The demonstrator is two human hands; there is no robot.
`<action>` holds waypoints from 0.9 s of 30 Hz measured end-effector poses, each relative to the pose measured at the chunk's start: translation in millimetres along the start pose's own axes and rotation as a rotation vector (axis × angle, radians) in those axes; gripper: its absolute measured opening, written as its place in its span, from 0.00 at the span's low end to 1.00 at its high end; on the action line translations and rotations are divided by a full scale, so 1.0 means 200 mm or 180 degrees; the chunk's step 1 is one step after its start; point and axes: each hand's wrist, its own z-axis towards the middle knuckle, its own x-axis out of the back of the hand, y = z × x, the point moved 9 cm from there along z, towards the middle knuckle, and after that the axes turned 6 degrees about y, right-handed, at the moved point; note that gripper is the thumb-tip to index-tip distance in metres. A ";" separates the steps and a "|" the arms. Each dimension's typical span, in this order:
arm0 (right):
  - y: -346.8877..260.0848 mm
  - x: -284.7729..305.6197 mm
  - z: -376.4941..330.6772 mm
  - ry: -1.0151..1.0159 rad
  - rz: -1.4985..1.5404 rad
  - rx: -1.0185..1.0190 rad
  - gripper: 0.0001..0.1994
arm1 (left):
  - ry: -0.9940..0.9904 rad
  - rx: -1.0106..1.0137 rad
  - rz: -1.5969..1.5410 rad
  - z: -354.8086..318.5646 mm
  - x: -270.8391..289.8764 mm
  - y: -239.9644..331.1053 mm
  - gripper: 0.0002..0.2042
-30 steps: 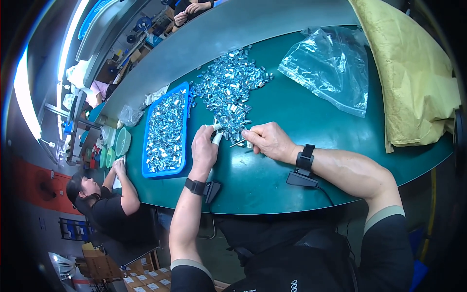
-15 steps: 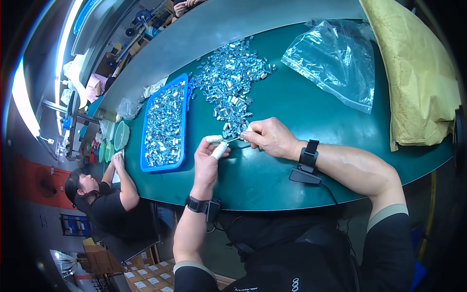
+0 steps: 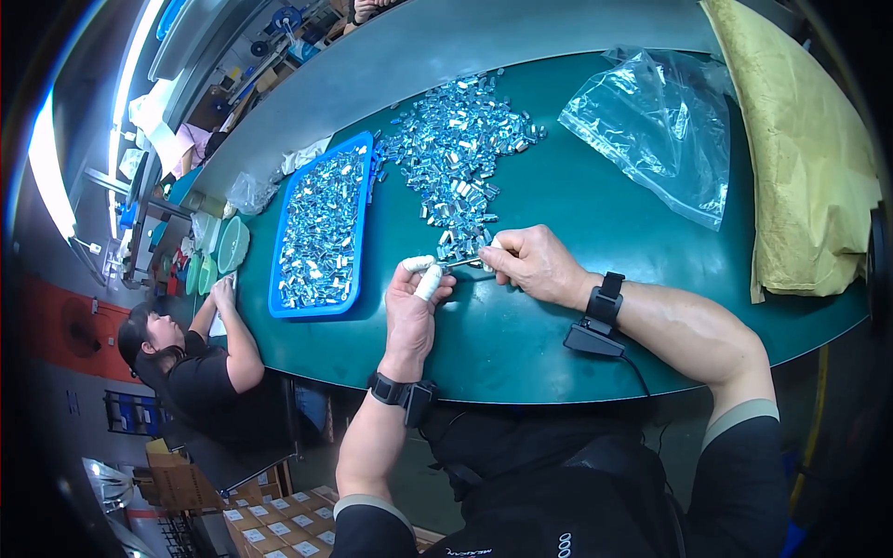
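Note:
My left hand [image 3: 414, 312], with white wraps on its thumb and a finger, is pinched closed at one end of a thin metal rod [image 3: 462, 262]. Anything small inside that pinch is hidden. From the other side my right hand [image 3: 539, 267] grips the rod between thumb and fingers. Both hands are above the near end of a loose pile of small shiny metal pieces [image 3: 456, 139] spread over the green table [image 3: 558, 353]. To their left, a blue tray [image 3: 357, 270] is filled with similar pieces.
A clear plastic bag [image 3: 660, 130] lies at the far right, beside a large yellow sack [image 3: 805, 177]. Another person [image 3: 209, 363] sits at the left edge near green baskets [image 3: 233, 245]. A grey raised border [image 3: 409, 60] runs along the table's back.
The whole view has shifted a little, so table things appear farther right. My hands keep nearly the same pose, with the rod still between them.

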 end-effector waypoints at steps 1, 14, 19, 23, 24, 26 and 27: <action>0.00 0.00 0.00 -0.0003 -0.0002 -0.0003 0.20 | 0.0003 0.0002 -0.0003 0.00 0.00 0.00 0.09; -0.01 -0.02 0.00 -0.0023 -0.0178 0.0387 0.20 | -0.0469 -0.0411 0.0924 -0.06 -0.10 0.01 0.09; -0.03 -0.06 -0.02 -0.0400 -0.0582 0.0339 0.21 | -0.0546 -0.0473 0.1038 -0.08 -0.15 0.01 0.07; -0.05 -0.07 -0.01 -0.0426 -0.0833 0.0411 0.23 | -0.0486 -0.0492 0.1101 -0.09 -0.15 0.00 0.06; -0.05 -0.07 -0.01 -0.0413 -0.0944 0.0446 0.23 | -0.0452 -0.0507 0.1112 -0.08 -0.15 0.01 0.06; -0.06 -0.07 -0.01 -0.0412 -0.0928 0.0425 0.24 | -0.0462 -0.0509 0.1097 -0.08 -0.15 0.00 0.06; -0.06 -0.07 -0.01 -0.0411 -0.0911 0.0395 0.24 | -0.0474 -0.0502 0.1081 -0.08 -0.14 0.00 0.06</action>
